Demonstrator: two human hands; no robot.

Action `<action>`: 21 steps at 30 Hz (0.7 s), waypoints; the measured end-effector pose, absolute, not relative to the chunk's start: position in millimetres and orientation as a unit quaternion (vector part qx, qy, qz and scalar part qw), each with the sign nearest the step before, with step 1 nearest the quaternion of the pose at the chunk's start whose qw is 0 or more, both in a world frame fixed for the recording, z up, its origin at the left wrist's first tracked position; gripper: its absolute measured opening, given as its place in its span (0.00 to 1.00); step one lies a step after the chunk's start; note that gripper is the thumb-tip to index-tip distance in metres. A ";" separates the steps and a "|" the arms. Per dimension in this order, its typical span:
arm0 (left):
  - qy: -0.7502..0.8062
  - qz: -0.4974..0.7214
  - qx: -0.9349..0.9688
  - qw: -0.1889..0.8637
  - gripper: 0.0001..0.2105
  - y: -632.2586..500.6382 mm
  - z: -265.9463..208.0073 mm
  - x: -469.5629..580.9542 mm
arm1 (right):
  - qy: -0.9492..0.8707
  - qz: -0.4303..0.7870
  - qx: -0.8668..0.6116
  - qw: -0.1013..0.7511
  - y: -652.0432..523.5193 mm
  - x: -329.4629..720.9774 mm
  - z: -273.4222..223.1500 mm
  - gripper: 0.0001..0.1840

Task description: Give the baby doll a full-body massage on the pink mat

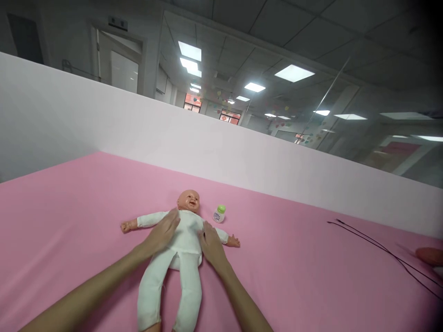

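Observation:
A baby doll [187,233] in a white cloth suit lies face up on a pink surface, arms spread and legs toward me. My left hand [165,232] rests along one side of its chest, fingers stretched toward its shoulder. On the other side of the torso, my right hand [210,242] lies with its fingers extended near the doll's armpit. Both hands appear to touch the white suit, and neither grips it. Beside the doll's head and outstretched arm stands a small white bottle [219,215] with a green cap.
The pink padded surface [284,258] ends at a low white wall [207,143]. Two thin black cables [377,244] run over its right part, near a brownish-orange object [429,256] cut off by the edge. Behind the wall are a glass partition and a door [121,67].

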State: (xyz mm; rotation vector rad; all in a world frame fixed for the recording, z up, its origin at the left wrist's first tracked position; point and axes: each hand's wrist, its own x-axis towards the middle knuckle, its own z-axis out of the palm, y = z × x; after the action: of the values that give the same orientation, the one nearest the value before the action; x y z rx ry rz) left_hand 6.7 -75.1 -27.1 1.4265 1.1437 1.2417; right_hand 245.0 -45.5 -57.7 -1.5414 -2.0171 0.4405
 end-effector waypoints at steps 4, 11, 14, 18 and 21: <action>0.576 0.322 0.731 0.172 0.32 -65.4 -68.7 -47.1 | -0.769 0.061 -0.600 0.210 -49.5 276.1 -73.7 0.36; 0.575 0.317 0.735 0.169 0.30 -62.6 -65.8 -56.0 | -0.754 0.056 -0.603 0.253 -47.5 271.0 -60.9 0.38; 0.547 0.327 0.739 0.217 0.35 -59.0 -60.2 -36.9 | -0.769 0.135 -0.560 0.277 -48.0 250.5 -63.5 0.38; 0.555 0.284 0.769 0.140 0.31 -54.3 -73.8 -44.4 | -0.783 0.083 -0.574 0.225 -47.4 259.5 -65.8 0.31; 0.582 0.263 0.767 0.060 0.26 -53.7 -83.2 -78.3 | -0.769 0.025 -0.605 0.203 -46.7 297.9 -60.3 0.26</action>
State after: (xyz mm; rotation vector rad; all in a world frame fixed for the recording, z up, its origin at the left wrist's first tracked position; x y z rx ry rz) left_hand -78.3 -53.7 -83.2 2.3213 1.7618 0.7945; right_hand 297.9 -46.7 -60.3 -1.6898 -2.1469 0.0685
